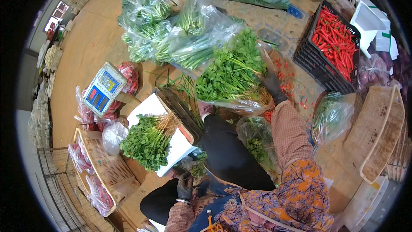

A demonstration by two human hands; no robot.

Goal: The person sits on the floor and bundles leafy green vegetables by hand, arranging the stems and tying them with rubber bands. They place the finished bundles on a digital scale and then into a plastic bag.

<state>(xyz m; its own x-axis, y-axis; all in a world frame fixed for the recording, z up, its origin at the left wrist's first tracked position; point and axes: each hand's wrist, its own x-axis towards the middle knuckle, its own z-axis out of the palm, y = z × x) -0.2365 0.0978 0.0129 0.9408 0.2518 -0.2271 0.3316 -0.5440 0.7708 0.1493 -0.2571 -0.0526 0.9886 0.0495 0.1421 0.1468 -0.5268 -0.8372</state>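
Observation:
My right hand (274, 87), in a dark glove, is against the root end of a large heap of coriander (233, 71) in an open clear plastic bag (222, 103). Its fingertips are partly hidden there, so their grip is unclear. A smaller coriander bunch (148, 143) lies on white paper (146, 106) over the pan of a digital scale, roots towards the scale's dark edge. Below that bunch, near my bent knee, my gloved left hand (185, 187) has its fingers curled; whether anything is between them cannot be made out.
The scale's display (104, 88) stands left, beside bagged red chillies (128, 77). Bagged green vegetables (180, 32) lie ahead. A black crate of red chillies (334, 43) is at far right, with a bagged bundle of greens (333, 117) and a tan plastic crate (375, 132) nearer. Another crate (111, 167) stands left.

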